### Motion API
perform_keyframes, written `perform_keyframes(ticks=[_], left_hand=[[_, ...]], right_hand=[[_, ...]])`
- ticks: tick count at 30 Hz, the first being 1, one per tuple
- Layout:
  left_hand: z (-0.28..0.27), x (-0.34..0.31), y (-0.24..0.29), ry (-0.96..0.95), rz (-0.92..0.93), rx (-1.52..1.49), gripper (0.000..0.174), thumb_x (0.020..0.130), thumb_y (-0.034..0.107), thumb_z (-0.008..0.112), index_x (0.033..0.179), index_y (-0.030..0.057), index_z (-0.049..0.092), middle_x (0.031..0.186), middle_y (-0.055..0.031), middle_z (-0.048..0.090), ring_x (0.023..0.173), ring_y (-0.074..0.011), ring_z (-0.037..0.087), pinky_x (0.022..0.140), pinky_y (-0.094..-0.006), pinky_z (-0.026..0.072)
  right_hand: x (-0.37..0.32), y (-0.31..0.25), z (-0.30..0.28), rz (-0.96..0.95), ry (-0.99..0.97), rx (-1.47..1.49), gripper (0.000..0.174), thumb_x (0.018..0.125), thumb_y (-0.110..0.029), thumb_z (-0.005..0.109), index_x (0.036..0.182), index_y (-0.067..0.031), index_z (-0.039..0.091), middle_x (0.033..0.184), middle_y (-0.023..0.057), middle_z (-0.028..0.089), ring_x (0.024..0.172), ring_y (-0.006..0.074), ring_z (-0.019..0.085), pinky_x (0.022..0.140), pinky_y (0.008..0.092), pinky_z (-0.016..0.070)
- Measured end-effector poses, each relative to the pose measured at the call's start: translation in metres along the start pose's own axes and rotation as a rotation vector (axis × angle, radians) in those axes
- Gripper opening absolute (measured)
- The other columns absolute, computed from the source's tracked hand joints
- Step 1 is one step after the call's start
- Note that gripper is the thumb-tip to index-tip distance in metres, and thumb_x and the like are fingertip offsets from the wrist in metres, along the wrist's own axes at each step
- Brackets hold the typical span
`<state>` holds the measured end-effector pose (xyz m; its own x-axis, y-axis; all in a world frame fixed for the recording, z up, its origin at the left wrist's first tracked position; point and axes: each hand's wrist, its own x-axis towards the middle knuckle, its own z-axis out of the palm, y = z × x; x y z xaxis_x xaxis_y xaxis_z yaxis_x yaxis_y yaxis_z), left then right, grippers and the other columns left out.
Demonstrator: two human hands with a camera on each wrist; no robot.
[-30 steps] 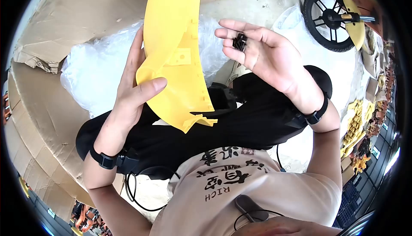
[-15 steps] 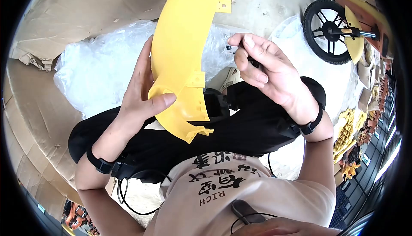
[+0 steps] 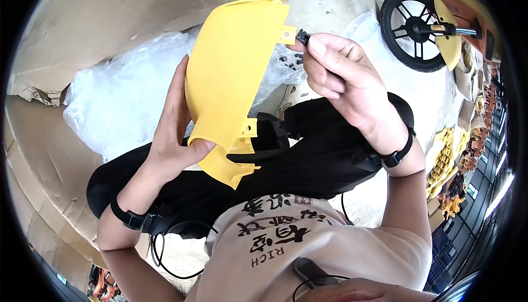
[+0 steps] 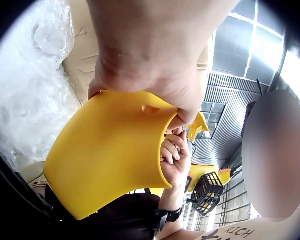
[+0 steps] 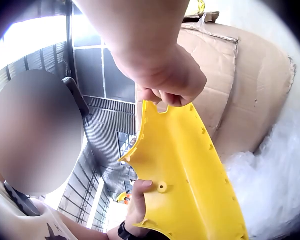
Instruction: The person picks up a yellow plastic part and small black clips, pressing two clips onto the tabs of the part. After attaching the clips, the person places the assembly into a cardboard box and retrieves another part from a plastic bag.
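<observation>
A curved yellow plastic panel (image 3: 231, 71) is held up over the lap, its smooth outer face towards the head view. My left hand (image 3: 179, 137) grips the panel's lower left edge, the thumb over the front and the fingers behind. Thumb and forefinger of my right hand (image 3: 349, 76) pinch a small black clip (image 3: 302, 37). That clip is right beside the holed tab (image 3: 286, 35) at the panel's upper right edge. The other right fingers are curled and hide the palm. In the right wrist view the panel's ribbed inner side (image 5: 180, 170) shows, with a round boss (image 5: 161, 187).
Clear plastic wrapping (image 3: 126, 93) lies beyond the knees, with several small black pieces (image 3: 290, 61) on it. Large cardboard sheets (image 3: 126, 10) spread to the left and back. A black spoked wheel (image 3: 415, 30) stands at the upper right, and yellow parts (image 3: 444, 156) are piled at the right.
The right hand went from a spread palm bearing black clips to pinching one clip, now beside the tab. The left hand has turned the panel, bringing its outer face into view.
</observation>
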<state>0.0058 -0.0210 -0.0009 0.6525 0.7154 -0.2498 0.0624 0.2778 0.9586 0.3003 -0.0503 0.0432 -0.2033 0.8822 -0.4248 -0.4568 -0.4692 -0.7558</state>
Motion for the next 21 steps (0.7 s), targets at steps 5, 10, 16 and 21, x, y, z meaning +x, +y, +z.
perform_keyframes(ticks=[5, 10, 16, 21], left_hand=[[0.003, 0.001, 0.002, -0.006, -0.021, -0.02, 0.112, 0.07, 0.013, 0.068, 0.158, 0.0078, 0.0, 0.16, -0.0186, 0.02, 0.147, -0.0309, 0.025, 0.118, -0.0473, 0.0223], [0.003, -0.002, -0.001, -0.041, 0.003, -0.005, 0.112, 0.068, 0.011, 0.066, 0.158, 0.0102, -0.002, 0.161, -0.0184, 0.018, 0.147, -0.0318, 0.025, 0.118, -0.0475, 0.0233], [0.0, -0.005, 0.004, -0.077, -0.051, 0.114, 0.114, 0.066, 0.008, 0.064, 0.159, 0.0141, -0.003, 0.162, -0.018, 0.014, 0.147, -0.033, 0.025, 0.117, -0.0465, 0.0254], [0.001, -0.006, 0.002, -0.067, -0.017, 0.3, 0.115, 0.063, 0.003, 0.06, 0.159, 0.0145, -0.003, 0.157, -0.0183, 0.022, 0.143, -0.0339, 0.03, 0.115, -0.0453, 0.029]], right_hand=[[-0.002, 0.001, 0.001, -0.103, 0.071, -0.112, 0.026, 0.097, -0.022, 0.063, 0.11, -0.0008, 0.07, 0.067, -0.0074, 0.053, 0.055, 0.0009, 0.031, 0.049, 0.0183, 0.0218], [-0.005, -0.002, 0.006, -0.184, 0.105, -0.346, 0.022, 0.096, -0.02, 0.063, 0.102, -0.0016, 0.073, 0.071, -0.0069, 0.058, 0.062, -0.0003, 0.038, 0.053, 0.019, 0.0275], [-0.006, -0.002, 0.007, -0.208, 0.11, -0.348, 0.021, 0.096, -0.019, 0.063, 0.098, -0.0007, 0.073, 0.073, -0.0065, 0.058, 0.063, -0.0004, 0.039, 0.054, 0.019, 0.0281], [-0.009, 0.001, 0.003, -0.183, 0.114, -0.358, 0.02, 0.095, -0.017, 0.063, 0.097, 0.0003, 0.072, 0.078, -0.0038, 0.065, 0.064, -0.0008, 0.04, 0.056, 0.0189, 0.03]])
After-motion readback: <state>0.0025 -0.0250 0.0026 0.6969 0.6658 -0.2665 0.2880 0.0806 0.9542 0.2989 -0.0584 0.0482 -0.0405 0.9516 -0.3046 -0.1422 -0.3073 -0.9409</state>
